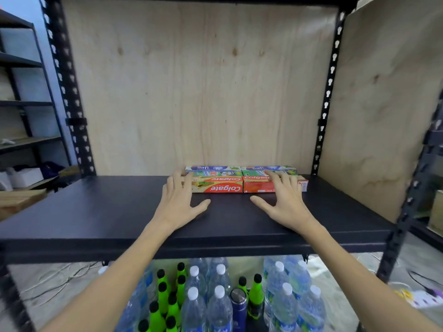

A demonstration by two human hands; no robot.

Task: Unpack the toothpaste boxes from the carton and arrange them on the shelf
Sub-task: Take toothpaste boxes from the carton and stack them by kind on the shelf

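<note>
A pale plywood back panel (199, 87) rises beyond the fingertips and fills the bay. To the right of the hands a second plywood panel (383, 111) closes off the side. Black perforated uprights (64, 87) frame the bay on both sides, the right one (329, 87) matching the left. Far out to the left stands another dark rack (26, 101) with several levels against a bluish-white wall (21, 3). Below the wrists, clear water bottles (219, 307) with white caps and bright green bottles (165, 300) with black caps stand packed together. The floor (60, 279) is grey, with thin cables trailing across it; the light is even and soft.
</note>
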